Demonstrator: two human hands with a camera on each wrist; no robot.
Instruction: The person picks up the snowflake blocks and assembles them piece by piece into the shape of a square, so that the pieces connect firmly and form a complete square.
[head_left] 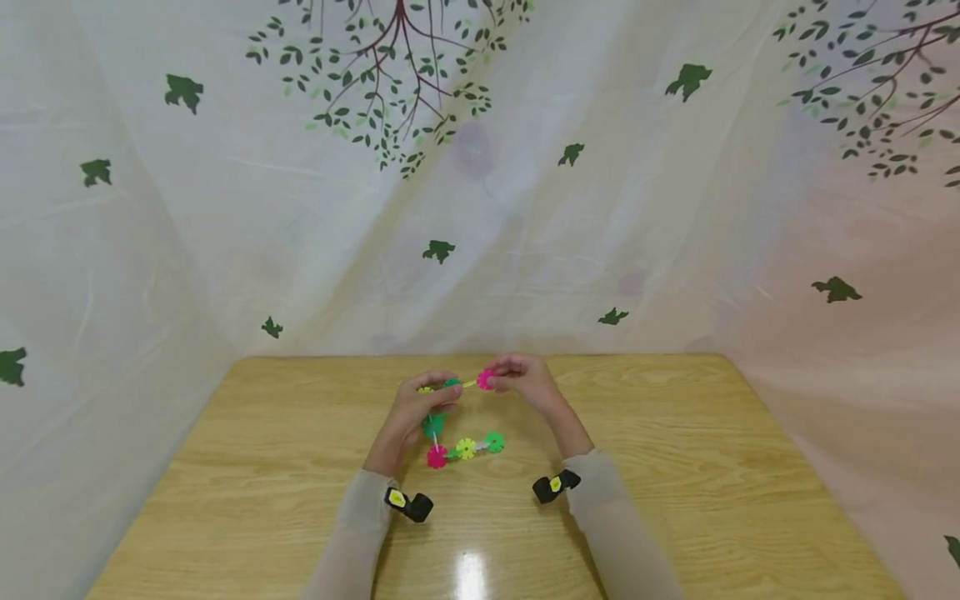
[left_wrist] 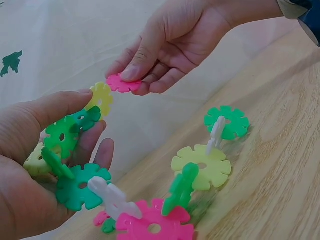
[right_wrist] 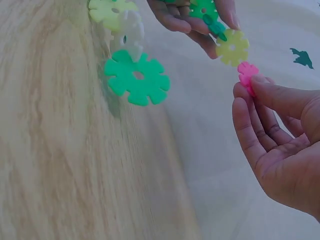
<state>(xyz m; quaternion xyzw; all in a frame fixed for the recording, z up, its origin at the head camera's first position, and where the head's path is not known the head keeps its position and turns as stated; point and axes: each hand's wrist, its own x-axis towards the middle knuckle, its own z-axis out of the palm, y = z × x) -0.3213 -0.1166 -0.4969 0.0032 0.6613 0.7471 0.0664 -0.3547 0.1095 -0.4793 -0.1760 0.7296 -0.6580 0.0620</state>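
Note:
My left hand (head_left: 415,406) holds a chain of interlocking notched plastic discs, its thumb and fingers about a small teal disc (left_wrist: 86,119). Standing out past those fingertips is a yellow disc (left_wrist: 102,101). My right hand (head_left: 527,379) pinches a pink disc (left_wrist: 120,86), right at that yellow disc's edge. Below the left palm the chain runs through a larger teal disc (left_wrist: 74,196) and a white one (left_wrist: 112,199) to a bright pink disc (head_left: 437,457). From there it turns right through a yellow disc (head_left: 466,448) to a green end disc (head_left: 494,442).
The wooden table (head_left: 675,483) spreads under both forearms. Behind it hangs a pale cloth (head_left: 525,275) printed with branches and dark green birds. A small black camera (head_left: 557,486) sits at the right wrist, another black camera (head_left: 409,505) at the left.

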